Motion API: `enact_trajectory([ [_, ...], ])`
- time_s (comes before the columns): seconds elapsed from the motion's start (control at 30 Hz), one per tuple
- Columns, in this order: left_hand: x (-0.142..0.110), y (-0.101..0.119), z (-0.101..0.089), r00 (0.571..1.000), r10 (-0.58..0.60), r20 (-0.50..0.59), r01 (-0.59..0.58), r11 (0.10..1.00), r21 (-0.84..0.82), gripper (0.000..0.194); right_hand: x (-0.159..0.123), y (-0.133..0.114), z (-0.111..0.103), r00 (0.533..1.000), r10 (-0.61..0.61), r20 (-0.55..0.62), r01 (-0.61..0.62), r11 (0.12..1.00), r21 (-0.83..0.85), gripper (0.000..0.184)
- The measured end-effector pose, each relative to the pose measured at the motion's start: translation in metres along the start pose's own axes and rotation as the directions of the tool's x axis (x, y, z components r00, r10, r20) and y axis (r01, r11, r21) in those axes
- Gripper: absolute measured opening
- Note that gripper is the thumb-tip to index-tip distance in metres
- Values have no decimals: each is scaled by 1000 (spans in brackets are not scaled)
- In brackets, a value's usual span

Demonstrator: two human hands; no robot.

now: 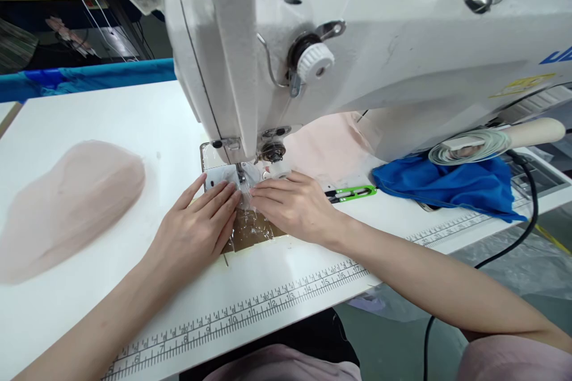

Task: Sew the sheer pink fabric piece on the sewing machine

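A white sewing machine fills the upper half of the head view, its needle and presser foot over the metal plate. My left hand lies flat with fingers stretched toward the needle, pressing a small sheer piece of fabric. My right hand lies flat beside it, fingertips pointing left onto the same sheer piece just in front of the presser foot. Both hands nearly touch at the fingertips. A brownish taped patch shows between them.
A pile of pale pink sheer fabric lies on the left of the white table. Green thread snips lie right of my right hand, then a blue cloth. A printed ruler runs along the table's front edge. A black cable hangs at the right.
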State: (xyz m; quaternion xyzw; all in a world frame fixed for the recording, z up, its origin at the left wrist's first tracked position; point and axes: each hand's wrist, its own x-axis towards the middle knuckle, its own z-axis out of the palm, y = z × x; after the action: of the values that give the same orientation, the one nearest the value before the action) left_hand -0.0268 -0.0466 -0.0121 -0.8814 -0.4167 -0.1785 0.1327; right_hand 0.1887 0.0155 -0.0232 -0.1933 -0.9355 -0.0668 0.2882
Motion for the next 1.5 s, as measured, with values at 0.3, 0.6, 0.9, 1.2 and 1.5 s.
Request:
enact_trajectory([
  [0.3,1,-5,3,1000,0,22,-1,999,47,34,2,1,1,999,4,-32,-4,1000,-9,27],
  [0.6,0,-6,3,999,-19,42,17,999,46,35,5,0,5,999,45,-26,-47,996,-78,29],
  [0.9,0,-9,4,1000,-13,21,12,1000,29,35,0,-7,2,998,56,-22,-57,997,-47,24],
  [1.2,3,-12,9,997,-64,30,62,996,63,40,7,-2,4,994,97,54,-93,993,-75,28],
  [1.5,4,-14,12,991,-125,39,125,992,11,41,9,0,4,987,120,104,-111,990,-89,26],
])
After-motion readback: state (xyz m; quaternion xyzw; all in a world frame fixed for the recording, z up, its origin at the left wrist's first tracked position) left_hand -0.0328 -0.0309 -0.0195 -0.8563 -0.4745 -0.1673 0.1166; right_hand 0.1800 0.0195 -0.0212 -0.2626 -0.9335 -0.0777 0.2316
